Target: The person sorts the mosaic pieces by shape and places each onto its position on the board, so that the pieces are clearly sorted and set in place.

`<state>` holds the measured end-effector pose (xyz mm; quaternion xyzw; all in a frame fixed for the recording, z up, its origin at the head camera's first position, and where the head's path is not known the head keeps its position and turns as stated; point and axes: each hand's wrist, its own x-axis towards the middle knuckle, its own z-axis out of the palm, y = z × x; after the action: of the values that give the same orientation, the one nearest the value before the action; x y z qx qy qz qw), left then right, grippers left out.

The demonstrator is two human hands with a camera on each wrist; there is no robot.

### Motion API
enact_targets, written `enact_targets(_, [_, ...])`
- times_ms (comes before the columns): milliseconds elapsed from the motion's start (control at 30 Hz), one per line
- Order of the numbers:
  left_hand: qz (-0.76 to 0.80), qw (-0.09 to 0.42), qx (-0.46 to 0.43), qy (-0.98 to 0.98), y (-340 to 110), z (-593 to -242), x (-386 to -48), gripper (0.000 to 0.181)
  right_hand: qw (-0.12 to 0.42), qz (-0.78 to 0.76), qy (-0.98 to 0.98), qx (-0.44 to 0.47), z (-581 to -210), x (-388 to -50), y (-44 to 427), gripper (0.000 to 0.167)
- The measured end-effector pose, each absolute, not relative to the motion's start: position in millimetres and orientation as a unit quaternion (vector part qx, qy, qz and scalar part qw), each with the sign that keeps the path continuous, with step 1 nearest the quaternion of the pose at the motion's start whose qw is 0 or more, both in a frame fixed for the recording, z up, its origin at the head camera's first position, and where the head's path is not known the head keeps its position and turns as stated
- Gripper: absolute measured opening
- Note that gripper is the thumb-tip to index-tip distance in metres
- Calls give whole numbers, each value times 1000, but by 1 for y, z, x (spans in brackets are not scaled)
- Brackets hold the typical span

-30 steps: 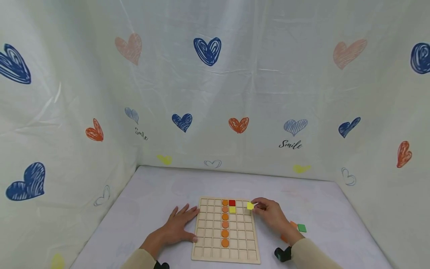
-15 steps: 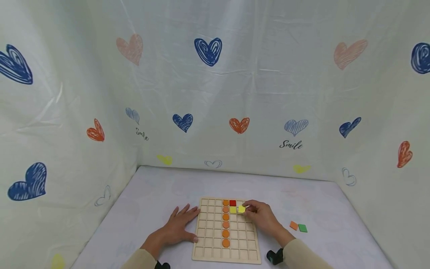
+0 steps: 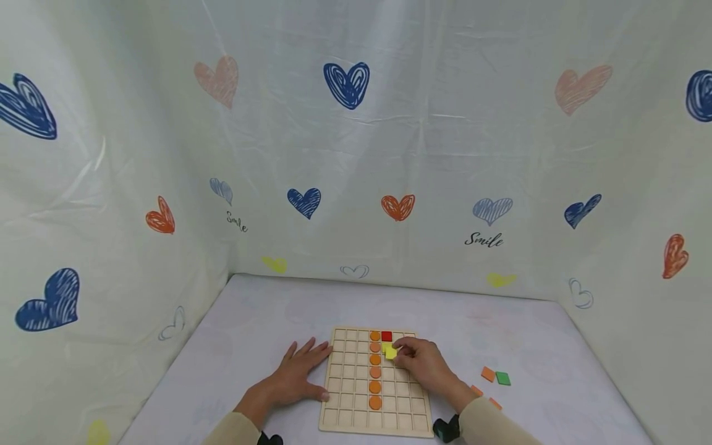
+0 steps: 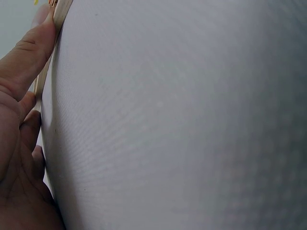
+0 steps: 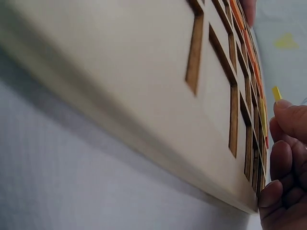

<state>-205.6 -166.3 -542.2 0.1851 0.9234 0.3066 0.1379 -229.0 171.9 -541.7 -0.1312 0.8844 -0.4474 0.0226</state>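
Note:
A wooden grid board [image 3: 350,403] lies flat on the table. Spread fingers of my left hand [image 3: 297,374] rest along its left edge; the left wrist view shows the thumb at the board's rim [image 4: 61,12]. My right hand [image 3: 425,366] pinches a yellow square tile [image 3: 391,355] between thumb and fingers, above the upper part of the grid. In the right wrist view that tile [image 5: 277,93] sticks out from the fingertips, off the board. Partly behind it, another yellow tile [image 3: 385,347] sits in a cell, below a red square tile [image 3: 386,336]. Left of these runs a column of orange discs [image 3: 375,372].
Right of the board lie a loose orange tile [image 3: 488,374], a green tile [image 3: 503,378] and more orange pieces [image 3: 495,403] partly hidden by the right forearm. A white curtain [image 3: 423,142] printed with hearts stands around the table [image 3: 267,309].
My right hand has carried the yellow tile left across the board, from its right edge to beside the seated yellow tile. The left hand keeps its place.

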Motion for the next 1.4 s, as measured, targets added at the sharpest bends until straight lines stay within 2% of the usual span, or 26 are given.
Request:
enact_targets(533, [308,136,185,923,-166,-542,-205,106,29,-402,898,-176,-543,-228,169,20])
enact_targets(1400, [306,135,184,924,-166,-541,-205,106,41,-357,913,-192,-540,-231,167,19])
